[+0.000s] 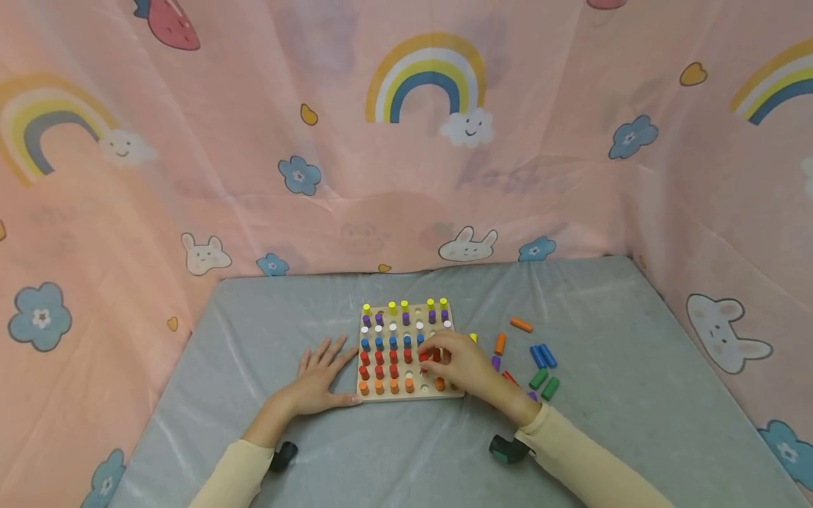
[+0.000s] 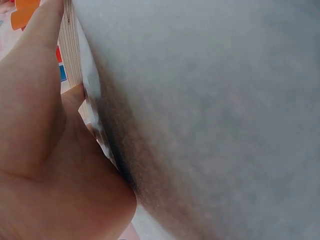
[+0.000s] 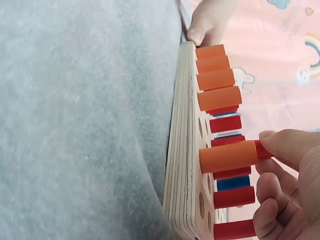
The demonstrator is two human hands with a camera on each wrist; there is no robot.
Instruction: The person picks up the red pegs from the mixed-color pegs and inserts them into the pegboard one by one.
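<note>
A wooden pegboard [image 1: 413,398] lies on the grey cloth, with rows of yellow, purple, white, blue, red and orange pegs standing in its holes. Over its right half, my right hand [image 1: 459,361] pinches a red peg [image 3: 261,149] between thumb and fingers. In the right wrist view, a standing orange peg [image 3: 227,157] partly hides that red peg. My left hand [image 1: 317,381] rests flat with spread fingers at the board's left side, its thumb at the front left corner. The left wrist view shows the palm close to the board's layered edge [image 2: 71,45].
Loose pegs lie to the right of the board, among them an orange peg [image 1: 521,324], a blue peg [image 1: 547,355] and a green peg [image 1: 550,388]. My right forearm passes over some of them. A pink printed curtain [image 1: 406,197] borders the grey table surface [image 1: 286,303].
</note>
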